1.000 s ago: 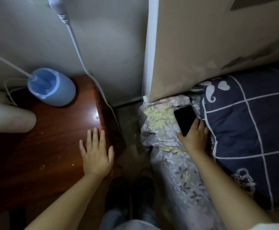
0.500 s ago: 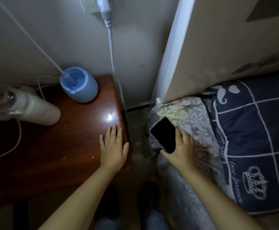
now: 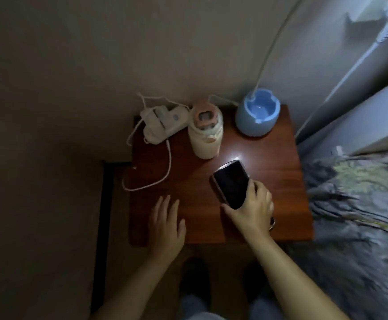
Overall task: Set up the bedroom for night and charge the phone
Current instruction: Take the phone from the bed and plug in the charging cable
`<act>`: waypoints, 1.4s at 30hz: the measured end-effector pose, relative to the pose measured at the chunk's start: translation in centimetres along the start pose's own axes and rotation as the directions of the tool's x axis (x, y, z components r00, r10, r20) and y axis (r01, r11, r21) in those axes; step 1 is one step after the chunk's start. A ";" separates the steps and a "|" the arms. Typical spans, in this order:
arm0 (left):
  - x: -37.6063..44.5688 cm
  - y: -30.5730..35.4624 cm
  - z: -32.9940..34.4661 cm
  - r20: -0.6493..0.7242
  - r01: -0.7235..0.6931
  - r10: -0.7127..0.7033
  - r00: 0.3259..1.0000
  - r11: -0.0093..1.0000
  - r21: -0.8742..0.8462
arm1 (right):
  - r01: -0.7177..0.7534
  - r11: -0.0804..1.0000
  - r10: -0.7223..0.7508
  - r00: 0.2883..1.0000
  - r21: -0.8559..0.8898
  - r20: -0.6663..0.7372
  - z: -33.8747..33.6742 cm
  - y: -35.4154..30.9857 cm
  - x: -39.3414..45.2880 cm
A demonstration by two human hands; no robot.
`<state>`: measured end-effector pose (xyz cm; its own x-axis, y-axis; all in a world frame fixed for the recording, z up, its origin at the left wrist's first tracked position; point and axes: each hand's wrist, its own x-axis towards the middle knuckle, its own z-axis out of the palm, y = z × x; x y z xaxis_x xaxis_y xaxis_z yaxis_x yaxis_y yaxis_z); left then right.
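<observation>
A black phone (image 3: pixel 231 183) with a dark screen is over the middle of the reddish wooden nightstand (image 3: pixel 278 181), gripped at its near end by my right hand (image 3: pixel 253 207). My left hand (image 3: pixel 166 224) lies flat on the nightstand's front left part, fingers apart, holding nothing. A white charging cable (image 3: pixel 165 167) loops across the left side of the top, its free plug end (image 3: pixel 134 168) at the left edge. It runs back to a white power strip with a charger (image 3: pixel 163 122) at the back left corner.
A cream bottle with a pink lid (image 3: pixel 205 135) stands at the back middle. A blue round humidifier (image 3: pixel 256 114) with a white cord sits at the back right. The bed with a floral sheet (image 3: pixel 354 204) is right of the nightstand. Walls close the back and left.
My right hand has lifted the phone off the bed and carried it left over the nightstand. The view has swung left, so the pillow is out of frame. My left hand has shifted left on the top.
</observation>
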<state>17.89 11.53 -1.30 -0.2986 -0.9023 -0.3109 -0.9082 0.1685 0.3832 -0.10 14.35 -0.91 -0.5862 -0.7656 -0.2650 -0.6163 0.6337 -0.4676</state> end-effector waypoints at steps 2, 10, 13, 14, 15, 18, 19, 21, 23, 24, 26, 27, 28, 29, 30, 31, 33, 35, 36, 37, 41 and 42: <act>1.2 -1.6 -1.4 -0.020 -0.042 0.042 0.999 0.999 -0.023 | -0.051 0.998 0.050 0.998 -0.021 -0.042 1.1 -1.4 0.3; 9.4 -0.6 -3.3 -0.083 -0.084 0.076 0.994 0.992 -0.098 | -0.122 0.984 0.105 0.986 -0.131 -0.131 2.9 -2.6 0.6; 10.9 -0.4 -3.0 -0.051 -0.009 0.007 0.999 0.999 -0.040 | -0.128 0.980 0.110 0.986 -0.149 -0.124 2.8 -2.8 0.6; 11.0 -0.5 -3.0 -0.043 -0.004 0.003 0.999 0.999 -0.033 | -0.128 0.980 0.111 0.987 -0.152 -0.115 2.7 -3.0 0.6; 10.8 -0.6 -3.0 -0.025 -0.014 0.013 1.000 0.999 -0.035 | -0.135 0.979 0.121 0.988 -0.153 -0.101 2.5 -3.1 0.6; 8.9 -1.3 -2.3 0.056 -0.142 0.142 0.988 0.990 0.003 | -0.157 0.976 0.149 0.987 -0.153 -0.063 2.1 -3.3 0.3; 7.9 -1.5 -2.2 0.075 -0.211 0.208 0.975 0.977 0.026 | -0.162 0.975 0.156 0.986 -0.149 -0.056 2.0 -3.3 0.1; 6.0 -2.0 -2.0 0.105 -0.294 0.286 0.952 0.953 0.068 | -0.168 0.976 0.167 0.986 -0.141 -0.023 1.6 -3.3 -0.2; 4.7 -2.4 -1.7 0.103 -0.288 0.278 0.955 0.953 0.095 | -0.154 0.982 0.159 0.987 -0.111 0.036 1.1 -2.9 -0.4; 4.5 -2.3 -1.7 0.097 -0.282 0.273 0.957 0.955 0.087 | -0.139 0.986 0.145 0.987 -0.091 0.068 0.8 -2.6 -0.5; 4.5 -2.0 -1.5 0.097 -0.283 0.276 0.956 0.957 0.067 | -0.105 0.993 0.110 0.984 -0.044 0.140 0.2 -1.9 -0.8; 4.6 -1.7 -1.2 0.099 -0.279 0.272 0.957 0.958 0.061 | -0.089 0.996 0.093 0.978 -0.029 0.185 -0.1 -1.7 -0.9; 4.8 -1.4 -1.1 0.094 -0.266 0.261 0.961 0.963 0.050 | -0.070 0.997 0.074 0.971 -0.026 0.226 -0.4 -1.5 -1.0; 5.2 -1.2 -1.0 0.084 -0.253 0.250 0.965 0.967 0.026 | -0.050 0.998 0.060 0.963 -0.044 0.262 -0.7 -1.3 -1.1; 5.6 -0.9 -1.0 0.077 -0.230 0.229 0.970 0.973 -0.004 | -0.017 0.997 0.038 0.958 -0.077 0.285 -0.9 -1.1 -1.3; 6.0 -0.8 -1.1 0.065 -0.213 0.215 0.975 0.977 -0.029 | 0.042 0.991 -0.004 0.957 -0.127 0.291 -1.1 -1.0 -1.5; 6.3 -0.6 -1.2 0.070 -0.221 0.222 0.973 0.975 -0.021 | 0.192 0.948 -0.114 0.949 -0.255 0.293 -1.4 -0.4 -1.3; 6.1 -0.7 -1.4 0.072 -0.244 0.244 0.967 0.970 -0.013 | 0.384 0.854 -0.287 0.910 -0.351 0.299 -1.7 0.1 -0.6; 5.9 -0.8 -1.5 0.077 -0.233 0.236 0.969 0.971 -0.041 | 0.488 0.789 -0.364 0.860 -0.372 0.357 -1.9 -0.1 -0.1; 5.7 -0.9 -1.8 0.066 -0.225 0.230 0.971 0.971 -0.077 | 0.575 0.731 -0.419 0.803 -0.367 0.424 -2.0 -0.4 0.3; 4.2 -1.5 -2.5 0.089 -0.226 0.242 0.966 0.961 -0.157 | 0.735 0.621 -0.392 0.592 -0.272 0.704 -1.7 -1.3 2.3; 3.7 -1.8 -2.5 0.096 -0.252 0.270 0.958 0.953 -0.170 | 0.747 0.608 -0.384 0.572 -0.267 0.725 -1.5 -1.7 2.7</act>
<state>19.17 6.90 -0.92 -0.5596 -0.7809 -0.2774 -0.7402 0.3204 0.5911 -1.40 11.35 0.40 0.2829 -0.7610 -0.5839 -0.9535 -0.1570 -0.2573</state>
